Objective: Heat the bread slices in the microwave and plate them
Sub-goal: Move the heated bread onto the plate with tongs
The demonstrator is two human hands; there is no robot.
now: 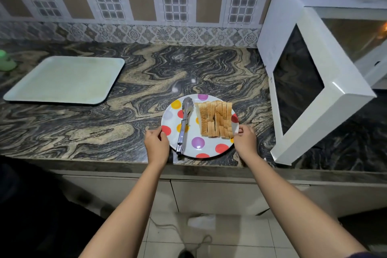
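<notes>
A white plate with coloured dots (206, 144) sits near the counter's front edge. On it lie several bread slices (215, 119) in a row on the right side and metal tongs (183, 124) on the left side. My left hand (156, 142) grips the plate's left rim. My right hand (245, 139) grips its right rim, just below the bread. The white microwave (314, 33) stands to the right with its door (310, 90) swung open toward me; the lit cavity (360, 37) shows behind it.
A pale rectangular tray (65, 79) lies on the marbled counter (104, 128) at the left. A green object (5, 60) sits at the far left edge. The open microwave door juts out over the counter's front edge on the right.
</notes>
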